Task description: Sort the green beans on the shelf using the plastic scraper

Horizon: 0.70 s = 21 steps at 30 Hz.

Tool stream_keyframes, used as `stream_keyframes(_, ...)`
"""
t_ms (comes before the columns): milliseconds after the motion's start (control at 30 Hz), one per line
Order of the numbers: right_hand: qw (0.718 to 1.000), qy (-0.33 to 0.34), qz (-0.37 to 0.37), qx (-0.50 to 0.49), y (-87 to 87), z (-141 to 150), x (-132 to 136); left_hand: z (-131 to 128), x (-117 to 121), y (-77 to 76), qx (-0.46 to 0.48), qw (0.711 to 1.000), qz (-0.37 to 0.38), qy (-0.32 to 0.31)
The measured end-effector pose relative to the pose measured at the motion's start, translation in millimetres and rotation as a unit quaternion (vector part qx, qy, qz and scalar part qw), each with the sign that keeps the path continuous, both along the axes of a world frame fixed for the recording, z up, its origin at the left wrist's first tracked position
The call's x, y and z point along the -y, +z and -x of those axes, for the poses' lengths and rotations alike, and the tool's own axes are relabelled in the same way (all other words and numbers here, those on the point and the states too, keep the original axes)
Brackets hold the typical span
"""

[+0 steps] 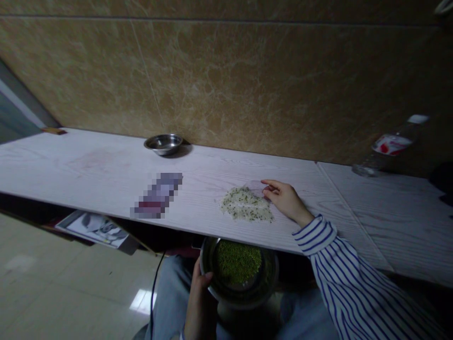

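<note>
My left hand [201, 288] grips the left rim of a metal bowl [271, 278], thumb over the edge. The bowl sits over my lap, just below the table's front edge, and green mung beans [239, 262] lie in it. On the table, a flat pile of white rice mixed with green beans [246, 205] is spread out. My right hand [283, 198] is at the pile's upper right, fingers closed on a thin clear plastic piece [255, 186]. The plastic reaches over the pile's back edge; its full shape is hard to make out.
A small metal bowl [163, 144] stands near the wall, left of the pile. A blurred-out flat object [159, 196] lies nearer the front edge. At the back right a clear bottle [391, 145] leans in view. Below the table is an open drawer [95, 229].
</note>
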State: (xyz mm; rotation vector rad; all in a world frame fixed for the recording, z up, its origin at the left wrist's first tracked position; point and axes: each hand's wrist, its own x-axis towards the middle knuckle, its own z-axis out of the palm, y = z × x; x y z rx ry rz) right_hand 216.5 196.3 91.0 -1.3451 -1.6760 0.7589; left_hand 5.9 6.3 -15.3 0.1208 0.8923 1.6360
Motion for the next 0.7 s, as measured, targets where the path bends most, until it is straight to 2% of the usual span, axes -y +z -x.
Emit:
stream_keyframes(200, 0.999, 0.042, 0.010, 0.013, 0.2, 2.8, 8.8, -7.4, 11.0, 20.3, 0.007, 1.000, -0.002, -0.018)
stream_keyframes(467, 0.998, 0.064, 0.021, 0.001, 2.7, 5.0, 20.6, -9.7, 14.8, 23.6, -0.013, 0.999, -0.017, -0.024)
stream_keyframes(700, 0.996, 0.071, 0.054, 0.006, 11.9, 9.0, 33.6, -11.5, 16.3, 35.1, -0.004, 1.000, 0.003, -0.021)
